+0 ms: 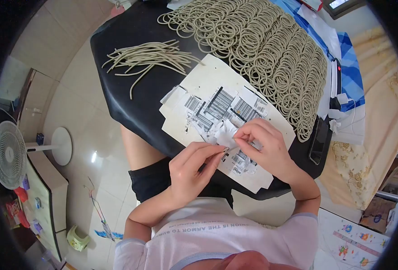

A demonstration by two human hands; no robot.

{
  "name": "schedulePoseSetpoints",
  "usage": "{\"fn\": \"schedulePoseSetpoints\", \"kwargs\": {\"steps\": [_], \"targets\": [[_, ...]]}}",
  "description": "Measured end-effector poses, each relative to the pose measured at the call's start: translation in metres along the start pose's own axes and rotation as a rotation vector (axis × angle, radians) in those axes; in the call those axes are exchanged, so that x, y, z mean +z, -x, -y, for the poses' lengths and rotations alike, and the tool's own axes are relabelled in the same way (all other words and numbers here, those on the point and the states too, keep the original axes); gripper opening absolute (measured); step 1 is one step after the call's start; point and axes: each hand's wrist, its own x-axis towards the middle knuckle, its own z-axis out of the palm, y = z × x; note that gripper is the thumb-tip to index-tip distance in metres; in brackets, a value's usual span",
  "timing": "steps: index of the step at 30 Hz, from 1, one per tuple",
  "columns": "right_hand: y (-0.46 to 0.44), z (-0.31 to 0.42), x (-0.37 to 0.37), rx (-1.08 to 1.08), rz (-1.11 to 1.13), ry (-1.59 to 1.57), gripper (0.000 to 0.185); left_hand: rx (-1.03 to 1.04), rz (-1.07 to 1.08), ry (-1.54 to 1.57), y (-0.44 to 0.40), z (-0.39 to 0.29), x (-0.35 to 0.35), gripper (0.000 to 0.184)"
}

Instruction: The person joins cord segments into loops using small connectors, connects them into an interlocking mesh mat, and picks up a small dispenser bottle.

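Rings [282, 63]: very many, beige, round and thin, overlapping in dense rows on the black desk [115, 92]; I judge this portion as mostly done
Straight cords [151, 54]: one loose bundle, same beige colour, some ends bent; these are not formed into rings, so I judge a smaller part is left
Left hand [190, 173]: grip is pinched nearly closed on a small dark bit [226, 149], above the board
Right hand [271, 148]: grip is also pinched, on a thin bit [235, 137]; I cannot tell if both bits are joined
Board [199, 78]: flat, pale, with worn barcode labels [219, 103] and crumpled white paper [226, 130] beside the fingers
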Motion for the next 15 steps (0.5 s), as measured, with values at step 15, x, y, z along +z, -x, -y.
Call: {"fn": "schedulePoseSetpoints", "kwargs": {"steps": [15], "targets": [[-0.0043,-0.0006,0.0089,-0.229,0.015,0.326,0.017,0.028,-0.022,-0.016,0.0022,0.0070,0.0031,0.020]]}}
